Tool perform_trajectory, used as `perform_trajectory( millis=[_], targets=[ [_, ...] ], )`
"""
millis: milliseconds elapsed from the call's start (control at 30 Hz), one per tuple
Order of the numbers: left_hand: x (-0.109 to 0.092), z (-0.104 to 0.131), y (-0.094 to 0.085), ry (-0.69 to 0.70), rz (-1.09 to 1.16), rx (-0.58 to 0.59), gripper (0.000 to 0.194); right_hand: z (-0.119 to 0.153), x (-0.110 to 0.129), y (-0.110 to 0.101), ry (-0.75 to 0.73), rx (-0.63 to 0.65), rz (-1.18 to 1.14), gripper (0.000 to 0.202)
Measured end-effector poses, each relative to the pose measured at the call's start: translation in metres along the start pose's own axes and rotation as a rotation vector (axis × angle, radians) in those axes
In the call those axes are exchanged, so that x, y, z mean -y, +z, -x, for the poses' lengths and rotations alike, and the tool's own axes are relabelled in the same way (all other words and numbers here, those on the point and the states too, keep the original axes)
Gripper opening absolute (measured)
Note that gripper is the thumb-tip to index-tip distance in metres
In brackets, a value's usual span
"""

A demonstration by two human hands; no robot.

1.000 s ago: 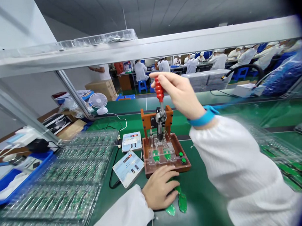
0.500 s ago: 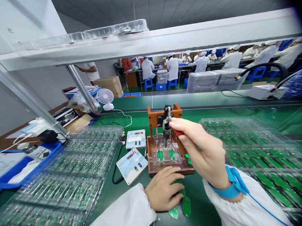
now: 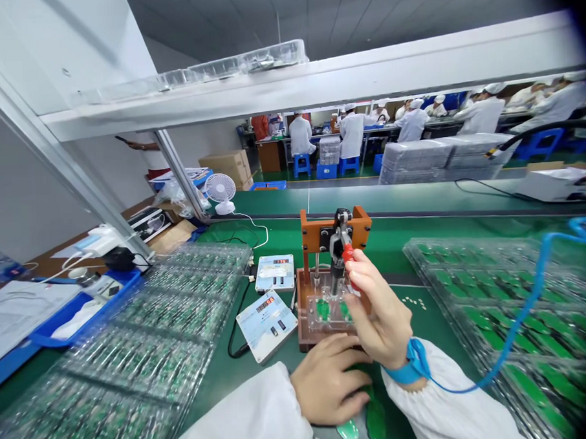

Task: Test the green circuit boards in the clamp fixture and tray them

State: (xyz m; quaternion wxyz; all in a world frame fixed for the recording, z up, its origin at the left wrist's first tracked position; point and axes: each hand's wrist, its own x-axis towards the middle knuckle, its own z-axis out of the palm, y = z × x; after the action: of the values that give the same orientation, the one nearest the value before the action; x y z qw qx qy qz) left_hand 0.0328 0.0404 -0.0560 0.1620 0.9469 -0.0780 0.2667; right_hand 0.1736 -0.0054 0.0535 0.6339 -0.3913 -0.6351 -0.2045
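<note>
The right hand [image 3: 387, 325] had pulled the once-upright red handle [image 3: 347, 252] down, fingers gripping it; the left hand [image 3: 329, 383] lay, fingers loosely parted.

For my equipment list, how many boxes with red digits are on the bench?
2: the farther box lies left of the press; the nearer box is closer to the viewer, also left. I see none hidden.
</note>
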Motion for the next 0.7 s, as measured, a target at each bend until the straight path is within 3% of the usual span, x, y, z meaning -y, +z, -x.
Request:
perform_trajectory(
  millis=[100,200,333,433,500,600,700],
  targets=[
    [0.000,-0.002,0.001,-0.016,0.036,-0.017,0.022,0.005,0.004,0.007,0.087,-0.047,-0.023,0.067],
    [-0.001,-0.007,-0.010,-0.078,0.218,0.009,0.026,0.006,0.007,0.009,0.112,-0.057,-0.041,0.066],
    [-0.001,-0.016,-0.057,-0.223,0.674,0.025,0.032,0.002,0.010,0.003,0.125,-0.032,-0.050,0.067],
    [0.013,-0.019,-0.104,-0.382,0.797,0.159,0.028,-0.002,0.011,0.000,0.144,-0.019,-0.061,0.066],
    [0.033,-0.016,-0.127,-0.564,0.668,0.186,0.028,-0.003,0.011,0.000,0.133,-0.016,-0.063,0.066],
    [0.070,-0.007,-0.144,-0.767,0.218,0.153,0.026,-0.005,0.011,0.001,0.125,-0.020,-0.061,0.067],
    [0.100,0.003,-0.144,-0.849,-0.126,0.380,0.082,-0.006,0.011,0.003,0.127,-0.029,-0.052,0.066]
  ],
)
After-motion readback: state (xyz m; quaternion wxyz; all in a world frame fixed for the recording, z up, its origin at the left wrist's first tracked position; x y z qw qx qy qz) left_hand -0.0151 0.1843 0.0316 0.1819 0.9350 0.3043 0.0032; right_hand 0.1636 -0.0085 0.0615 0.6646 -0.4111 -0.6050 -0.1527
